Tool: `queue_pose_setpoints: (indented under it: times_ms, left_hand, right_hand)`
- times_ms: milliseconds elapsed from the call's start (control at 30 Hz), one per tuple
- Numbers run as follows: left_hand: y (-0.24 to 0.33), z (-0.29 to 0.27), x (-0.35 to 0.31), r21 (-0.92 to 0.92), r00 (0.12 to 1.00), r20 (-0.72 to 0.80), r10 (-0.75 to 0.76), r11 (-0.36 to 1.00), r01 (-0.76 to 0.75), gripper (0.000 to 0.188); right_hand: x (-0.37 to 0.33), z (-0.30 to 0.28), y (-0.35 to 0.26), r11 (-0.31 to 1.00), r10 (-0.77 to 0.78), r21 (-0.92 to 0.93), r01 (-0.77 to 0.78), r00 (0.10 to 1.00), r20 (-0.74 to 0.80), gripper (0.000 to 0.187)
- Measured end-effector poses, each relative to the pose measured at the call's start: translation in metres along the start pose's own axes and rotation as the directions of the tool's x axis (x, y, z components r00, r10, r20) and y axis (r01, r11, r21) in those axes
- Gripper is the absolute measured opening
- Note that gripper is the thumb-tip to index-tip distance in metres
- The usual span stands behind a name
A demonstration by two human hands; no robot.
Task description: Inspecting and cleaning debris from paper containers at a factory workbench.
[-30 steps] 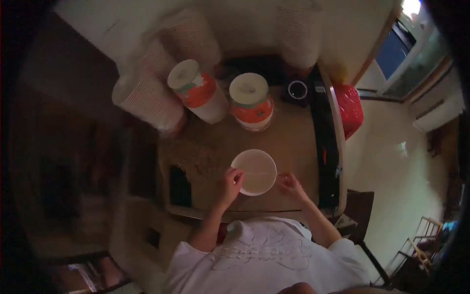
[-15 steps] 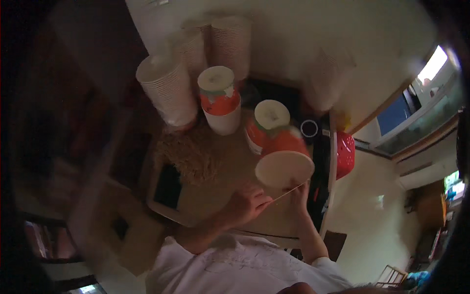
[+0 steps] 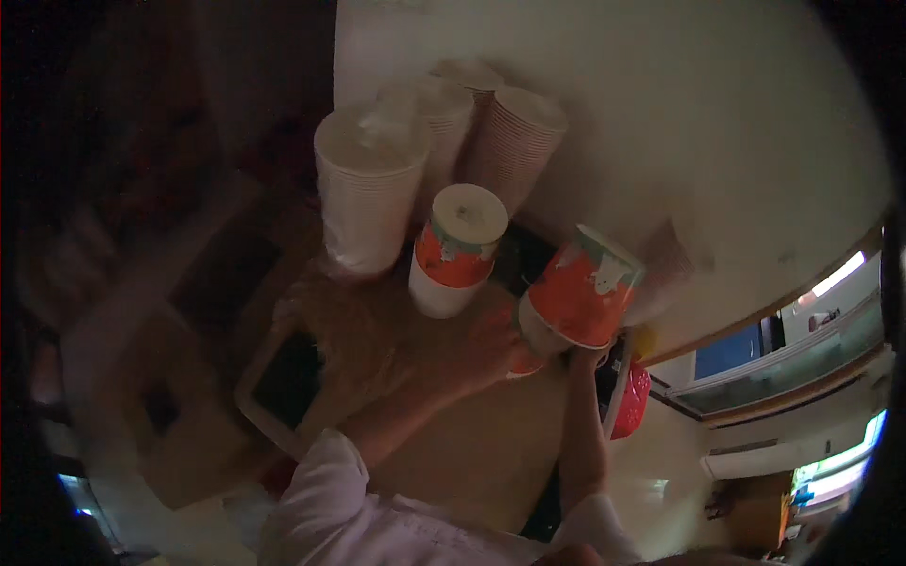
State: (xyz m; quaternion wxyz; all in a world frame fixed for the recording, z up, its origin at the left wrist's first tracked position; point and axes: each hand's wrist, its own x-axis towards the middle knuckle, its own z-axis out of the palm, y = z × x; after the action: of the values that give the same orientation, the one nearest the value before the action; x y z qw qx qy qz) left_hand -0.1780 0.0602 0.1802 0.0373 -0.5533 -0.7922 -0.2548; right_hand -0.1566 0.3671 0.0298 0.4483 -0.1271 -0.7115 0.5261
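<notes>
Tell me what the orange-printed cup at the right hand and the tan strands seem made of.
The orange-printed cup: probably paper with a smooth, coated finish, judging by its printed wall and pale rim. The tan strands: dull, perhaps plant fibre or shredded paper, given their thin, tangled look; blur leaves it open.

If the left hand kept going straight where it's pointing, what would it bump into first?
Probably the tilted orange cup, near its open rim, just up and to the right of the left hand. The hand is blurry, so I can't tell how deep the gap is, or whether they already touch.
</notes>
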Motion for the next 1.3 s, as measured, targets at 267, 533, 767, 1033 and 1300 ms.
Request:
queue_pose_setpoints:
  times_ms: [267, 533, 767, 1033, 1300]
  left_hand:
    - [-0.035, 0.092, 0.006, -0.297, 0.965, -0.188, -0.181, 0.947, 0.120, 0.032]
    - [-0.027, 0.105, -0.009, -0.184, 0.999, -0.028, -0.047, 0.982, 0.041, 0.028]
    - [-0.008, 0.096, -0.012, -0.167, 0.994, 0.089, -0.069, 0.983, 0.083, 0.016]
    - [0.018, 0.073, -0.005, -0.090, 0.999, 0.017, -0.029, 0.995, 0.031, 0.017]
    - [0.013, 0.097, -0.004, -0.061, 0.981, 0.193, -0.018, 0.998, 0.031, 0.020]
  right_hand:
    - [-0.030, 0.010, 0.012, 0.778, 0.232, 0.574, -0.253, 0.966, 0.111, 0.037]
    - [-0.058, 0.014, -0.047, 0.944, 0.216, 0.230, -0.235, 0.971, 0.102, 0.036]
    - [-0.077, -0.017, -0.025, 0.398, 0.590, 0.624, -0.672, 0.709, 0.388, 0.025]
    - [-0.096, -0.007, -0.090, 0.470, 0.717, 0.355, -0.808, 0.585, 0.380, 0.023]
    - [-0.107, -0.013, -0.070, 0.422, 0.733, 0.486, -0.765, 0.604, 0.313, 0.024]
